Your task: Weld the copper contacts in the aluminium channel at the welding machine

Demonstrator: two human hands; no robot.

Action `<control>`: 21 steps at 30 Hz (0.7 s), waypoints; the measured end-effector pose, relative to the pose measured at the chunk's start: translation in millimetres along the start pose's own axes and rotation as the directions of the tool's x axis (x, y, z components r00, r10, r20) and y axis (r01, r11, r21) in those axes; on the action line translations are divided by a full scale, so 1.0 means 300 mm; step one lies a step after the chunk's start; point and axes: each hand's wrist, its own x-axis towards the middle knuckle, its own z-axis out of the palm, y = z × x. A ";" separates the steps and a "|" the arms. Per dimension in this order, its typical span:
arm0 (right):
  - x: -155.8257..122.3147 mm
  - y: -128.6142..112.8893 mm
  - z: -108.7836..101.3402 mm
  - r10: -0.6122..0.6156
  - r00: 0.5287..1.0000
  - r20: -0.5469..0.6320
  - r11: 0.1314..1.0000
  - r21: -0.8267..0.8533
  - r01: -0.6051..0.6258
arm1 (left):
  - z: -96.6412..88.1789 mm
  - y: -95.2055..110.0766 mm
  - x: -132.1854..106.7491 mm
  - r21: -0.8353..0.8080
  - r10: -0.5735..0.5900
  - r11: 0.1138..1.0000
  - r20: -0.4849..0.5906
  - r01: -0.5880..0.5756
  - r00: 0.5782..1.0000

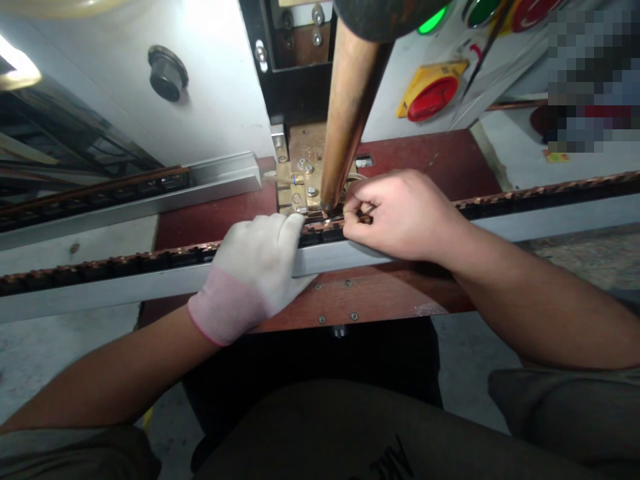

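My left hand (pixel 255 260), in a white glove with a pink cuff, wraps over a long silver metal rail (pixel 350 256), fingers on top and thumb on the near side. Along the rail runs a row of black parts with copper-coloured edges (pixel 150 257). My bare right hand (pixel 405 217) pinches at the row, just right of a thick copper rod (pixel 353 107). What its fingertips hold is mostly hidden; a small copper-coloured edge shows there. The rod slants down, its narrow tip (pixel 327 208) at the row between my hands. A brass block (pixel 313 180) stands behind the tip.
A second rail (pixel 220 177) with similar parts lies at the back left. On the machine front are a black knob (pixel 169 73), a red-and-yellow rotary switch (pixel 433 97) and a lit green button (pixel 433 21). A reddish-brown board (pixel 380 293) lies beneath the rail.
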 end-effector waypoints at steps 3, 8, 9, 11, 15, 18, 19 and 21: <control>0.001 0.003 -0.004 -0.005 1.000 -0.007 0.999 -0.041 0.005 | 0.001 -0.002 -0.010 0.057 -0.092 0.994 -0.024 0.093 0.995; 0.004 0.010 -0.013 -0.030 0.999 -0.021 0.997 -0.069 0.029 | -0.008 -0.006 -0.002 0.082 -0.074 0.994 -0.004 0.074 0.997; 0.004 0.010 -0.015 -0.027 0.999 -0.019 0.997 -0.072 0.026 | -0.010 -0.008 0.001 0.083 -0.066 0.994 0.001 0.066 0.998; 0.005 0.009 -0.018 -0.014 1.000 -0.016 0.997 -0.075 0.013 | -0.013 -0.011 0.006 0.080 -0.061 0.995 0.018 0.060 0.998; 0.009 0.010 -0.017 0.006 1.000 -0.017 0.997 -0.079 -0.008 | -0.013 -0.019 0.012 0.063 -0.062 0.996 0.050 0.059 0.997; 0.018 0.015 -0.014 0.036 0.999 -0.012 0.995 -0.090 -0.037 | -0.009 -0.027 0.018 0.065 -0.051 0.997 0.060 0.047 0.997; 0.022 0.017 -0.012 0.048 0.999 -0.005 0.995 -0.090 -0.048 | -0.008 -0.030 0.019 0.065 -0.049 0.997 0.064 0.044 0.997; 0.029 0.023 -0.009 0.059 0.998 0.013 0.995 -0.086 -0.058 | -0.006 -0.033 0.022 0.060 -0.049 0.997 0.072 0.045 0.996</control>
